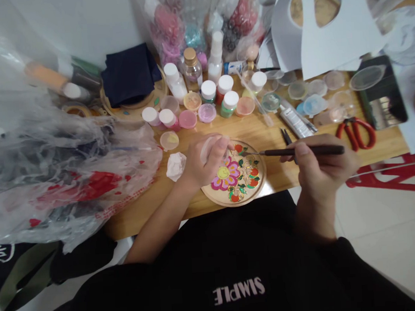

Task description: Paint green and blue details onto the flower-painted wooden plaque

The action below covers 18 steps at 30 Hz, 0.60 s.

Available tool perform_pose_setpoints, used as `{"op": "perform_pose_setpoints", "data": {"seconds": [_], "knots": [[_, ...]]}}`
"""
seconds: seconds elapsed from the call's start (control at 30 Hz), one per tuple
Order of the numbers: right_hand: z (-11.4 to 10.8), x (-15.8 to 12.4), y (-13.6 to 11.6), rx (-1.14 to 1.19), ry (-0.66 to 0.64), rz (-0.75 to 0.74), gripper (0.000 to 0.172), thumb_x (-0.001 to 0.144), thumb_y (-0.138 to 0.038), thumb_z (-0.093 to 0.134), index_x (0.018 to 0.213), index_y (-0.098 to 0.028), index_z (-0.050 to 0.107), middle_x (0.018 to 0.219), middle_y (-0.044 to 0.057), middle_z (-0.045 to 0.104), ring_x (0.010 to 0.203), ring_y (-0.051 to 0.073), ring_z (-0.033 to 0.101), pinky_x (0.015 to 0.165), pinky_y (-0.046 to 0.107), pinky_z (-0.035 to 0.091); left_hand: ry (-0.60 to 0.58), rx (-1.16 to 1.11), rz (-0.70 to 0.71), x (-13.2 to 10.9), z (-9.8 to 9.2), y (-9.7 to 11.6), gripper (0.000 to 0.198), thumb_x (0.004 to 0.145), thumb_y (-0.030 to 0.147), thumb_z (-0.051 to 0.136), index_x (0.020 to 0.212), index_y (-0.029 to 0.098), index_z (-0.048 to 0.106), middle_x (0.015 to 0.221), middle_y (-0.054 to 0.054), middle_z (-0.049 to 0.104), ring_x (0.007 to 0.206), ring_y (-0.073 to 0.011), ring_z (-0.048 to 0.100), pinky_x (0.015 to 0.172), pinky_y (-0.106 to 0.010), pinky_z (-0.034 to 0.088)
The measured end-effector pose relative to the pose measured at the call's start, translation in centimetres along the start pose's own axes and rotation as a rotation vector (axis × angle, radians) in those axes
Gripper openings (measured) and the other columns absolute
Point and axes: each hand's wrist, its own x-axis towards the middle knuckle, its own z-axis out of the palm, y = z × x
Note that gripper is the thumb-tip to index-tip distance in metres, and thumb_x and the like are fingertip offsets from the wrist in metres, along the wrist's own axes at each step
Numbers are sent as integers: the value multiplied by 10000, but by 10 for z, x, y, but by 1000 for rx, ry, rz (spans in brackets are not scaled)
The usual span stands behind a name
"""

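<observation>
Head camera looks forward and down, seemingly close above the table (pixel 282 169).

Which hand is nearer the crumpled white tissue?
Left. The left hand is just beside the crumpled white tissue; the right hand is farther away, on the other side of the painted disc.

Round pale disc (pixel 235 178) painted with flowers: upper left lies hidden behind left hand (pixel 203 162). Slim dark-handled brush (pixel 277 152): tip contact too small to tell. White-grey tube (pixel 297 120): print illegible. Crinkled clear plastic bag (pixel 63 206): cut off by left edge.
</observation>
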Motion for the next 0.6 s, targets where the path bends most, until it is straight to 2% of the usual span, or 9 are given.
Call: {"op": "perform_pose_setpoints", "data": {"seconds": [0.6], "knots": [[-1, 0, 0, -31, -4, 9, 89, 882, -241, 728, 794, -236, 741, 628, -42, 710, 484, 133, 671, 449, 273, 511, 2, 12, 36, 0, 0, 1, 672, 1045, 674, 308, 702, 217, 662, 609, -38, 645, 611, -180, 645, 611, -359, 468]]}}
